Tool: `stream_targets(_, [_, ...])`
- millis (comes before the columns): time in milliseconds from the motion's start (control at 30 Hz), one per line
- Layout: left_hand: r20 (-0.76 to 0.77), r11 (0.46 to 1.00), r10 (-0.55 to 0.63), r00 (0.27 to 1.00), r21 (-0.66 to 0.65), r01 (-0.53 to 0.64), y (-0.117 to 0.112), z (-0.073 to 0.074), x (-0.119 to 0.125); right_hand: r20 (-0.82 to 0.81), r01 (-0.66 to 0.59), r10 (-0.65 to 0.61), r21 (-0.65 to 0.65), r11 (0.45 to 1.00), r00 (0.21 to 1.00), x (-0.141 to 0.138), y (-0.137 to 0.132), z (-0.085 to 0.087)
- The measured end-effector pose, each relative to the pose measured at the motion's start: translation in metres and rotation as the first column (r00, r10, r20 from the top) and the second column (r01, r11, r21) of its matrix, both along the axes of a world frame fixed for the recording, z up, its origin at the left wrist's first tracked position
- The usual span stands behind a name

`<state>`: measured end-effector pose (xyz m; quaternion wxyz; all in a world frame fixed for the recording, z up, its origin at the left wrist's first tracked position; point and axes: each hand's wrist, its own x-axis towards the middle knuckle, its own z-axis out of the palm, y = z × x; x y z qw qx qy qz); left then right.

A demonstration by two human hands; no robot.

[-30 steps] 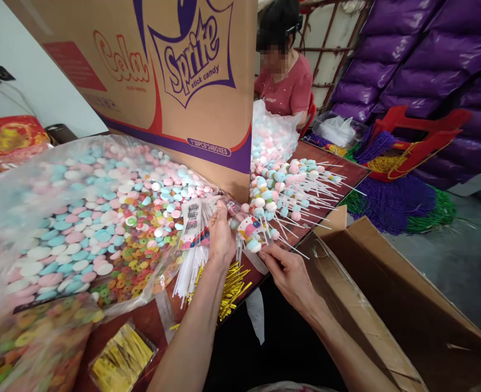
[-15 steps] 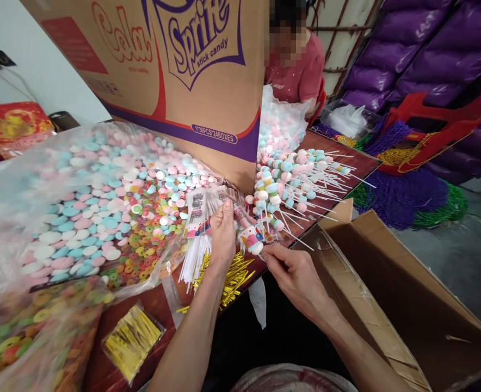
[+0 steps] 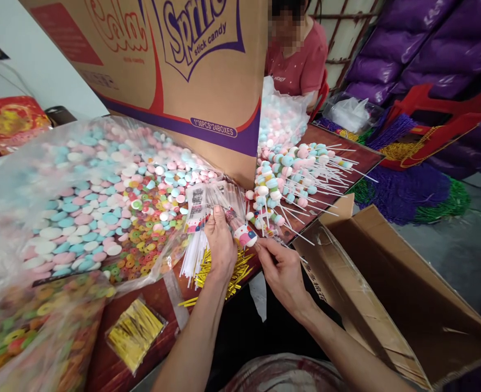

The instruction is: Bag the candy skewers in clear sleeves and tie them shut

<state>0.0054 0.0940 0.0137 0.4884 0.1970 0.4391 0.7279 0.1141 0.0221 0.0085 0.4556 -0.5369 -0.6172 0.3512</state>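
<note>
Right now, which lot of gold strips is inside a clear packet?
The flat lot left of and apart from the left hand; the other lot lies loose beside its wrist.

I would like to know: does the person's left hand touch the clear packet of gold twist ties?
Apart. The head view shows tabletop and a tape strip between the left hand and the packet.

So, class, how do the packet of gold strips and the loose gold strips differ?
The packet of gold strips is enclosed in clear plastic; the loose gold strips are uncovered. The packet's strips lie mostly aligned; the loose ones splay. The left hand partly hides the loose strips, not the packet. Both are gold, on the table.
</note>
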Motion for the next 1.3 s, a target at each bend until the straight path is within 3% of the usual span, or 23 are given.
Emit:
stream_targets(200, [0.099,1.000,-0.005,0.995,-0.001,0.005,0.001,0.006,-0.018,-0.136,-0.156,0.147,-0.062,0.986,0.980,0.001,0.000,-0.002])
stream_targets(367, [0.180,0.997,0.066,0.981,0.020,-0.071,-0.007,0.013,-0.053,-0.268,-0.081,0.047,-0.118,0.990,0.962,0.014,-0.004,-0.004])
stream_targets(467, [0.164,0.999,0.043,0.985,0.000,-0.044,-0.018,0.012,-0.059,-0.367,-0.013,-0.042,-0.147,0.989,0.929,0.015,-0.002,-0.004])
stream_targets(567, [0.161,1.000,-0.028,0.987,0.001,0.028,-0.029,0.010,-0.049,-0.473,0.027,-0.115,-0.190,0.982,0.873,0.005,0.006,0.000])
stream_targets(700, [0.164,0.995,-0.100,0.981,-0.009,0.103,-0.039,0.007,-0.030,-0.588,-0.070,-0.078,-0.225,0.972,0.805,-0.011,0.021,0.006])
stream_targets(900, [0.177,0.957,-0.253,0.951,-0.099,0.273,-0.055,0.003,-0.010,-0.598,-0.064,-0.075,-0.209,0.976,0.798,-0.007,0.026,0.002])
stream_targets(1100, [0.085,0.985,-0.127,0.988,-0.106,0.135,-0.062,-0.001,0.016,-0.555,0.016,-0.145,-0.230,0.973,0.819,0.005,0.012,0.007])
stream_targets(1300, [0.174,0.973,-0.204,0.963,-0.068,0.219,-0.065,0.006,0.030,-0.561,0.036,-0.166,-0.236,0.971,0.811,0.024,0.007,0.008])
